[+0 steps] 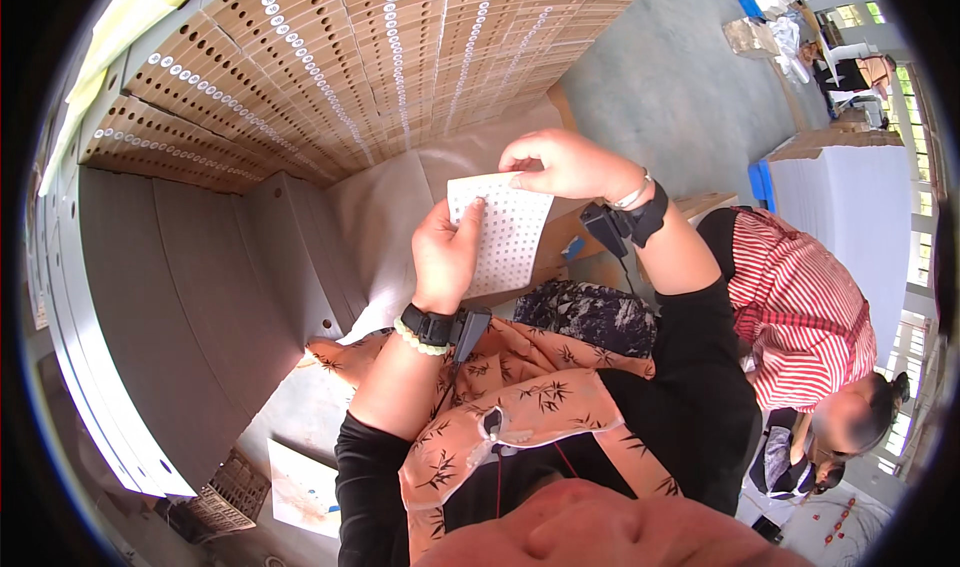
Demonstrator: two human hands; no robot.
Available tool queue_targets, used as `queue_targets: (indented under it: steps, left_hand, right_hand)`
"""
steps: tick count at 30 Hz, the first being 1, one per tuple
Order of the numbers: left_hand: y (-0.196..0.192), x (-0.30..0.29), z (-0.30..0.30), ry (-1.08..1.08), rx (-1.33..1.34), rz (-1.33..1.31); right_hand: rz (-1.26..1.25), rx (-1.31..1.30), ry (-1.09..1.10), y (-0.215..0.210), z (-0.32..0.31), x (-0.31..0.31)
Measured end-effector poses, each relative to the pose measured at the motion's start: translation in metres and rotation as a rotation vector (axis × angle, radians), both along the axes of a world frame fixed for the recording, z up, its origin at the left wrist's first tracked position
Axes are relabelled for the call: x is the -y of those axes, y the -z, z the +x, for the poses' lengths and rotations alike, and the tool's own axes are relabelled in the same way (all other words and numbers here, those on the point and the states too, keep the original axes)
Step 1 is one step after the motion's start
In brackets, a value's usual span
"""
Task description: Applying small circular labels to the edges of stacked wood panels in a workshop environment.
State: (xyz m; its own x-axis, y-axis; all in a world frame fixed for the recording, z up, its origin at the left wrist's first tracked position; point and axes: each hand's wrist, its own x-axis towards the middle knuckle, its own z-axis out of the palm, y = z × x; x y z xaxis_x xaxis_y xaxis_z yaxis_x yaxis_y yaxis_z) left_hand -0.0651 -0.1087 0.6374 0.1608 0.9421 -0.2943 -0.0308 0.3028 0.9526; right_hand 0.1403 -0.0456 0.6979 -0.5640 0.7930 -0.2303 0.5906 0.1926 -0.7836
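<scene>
A white sheet of small round stickers in rows (512, 235) is held up in front of my body, tilted a little. My left hand (445, 257) grips its left edge, the thumb lying across the face and the other fingers behind. At the sheet's upper edge, my right hand (575, 167) is closed in a pinch, thumb and curled fingers touching the paper. Whether a single sticker sits between those fingertips is too small to make out. Just beyond my hands rise brown cardboard stacks (330, 57) with dark round holes and lines of round white stickers.
Tall stacks of grey-brown cardboard (180, 277) stand close on my left. A person in a red-and-white striped top (800, 297) bends at my right, near a pale stack of sheets (845, 192). A woven basket (230, 492) is at the lower left. Grey floor (645, 87) shows ahead.
</scene>
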Motion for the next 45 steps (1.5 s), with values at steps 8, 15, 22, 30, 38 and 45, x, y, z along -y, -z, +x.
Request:
queue_targets:
  steps: [8, 15, 22, 30, 38, 45]
  left_hand:
    - [-0.006, -0.002, -0.013, -0.03, -0.015, 0.036]
    - [0.005, -0.008, -0.026, -0.04, -0.002, -0.003]
    - [0.009, -0.014, -0.036, -0.015, 0.082, -0.099]
    - [0.004, -0.011, -0.037, -0.091, 0.447, -0.354]
    - [0.002, -0.015, -0.029, -0.078, 0.414, -0.372]
    - [0.015, -0.023, -0.028, -0.05, 0.399, -0.358]
  right_hand:
    - [-0.019, -0.034, 0.207, 0.0, -0.012, 0.01]
    - [0.372, 0.107, 0.218, 0.001, -0.036, 0.01]
    - [0.358, 0.14, 0.196, -0.001, -0.045, 0.009]
    - [0.783, 0.076, 0.396, -0.028, -0.011, -0.045]
    - [1.209, 0.353, 0.447, -0.032, 0.023, -0.095]
    - [1.277, 0.387, 0.426, -0.019, 0.026, -0.114]
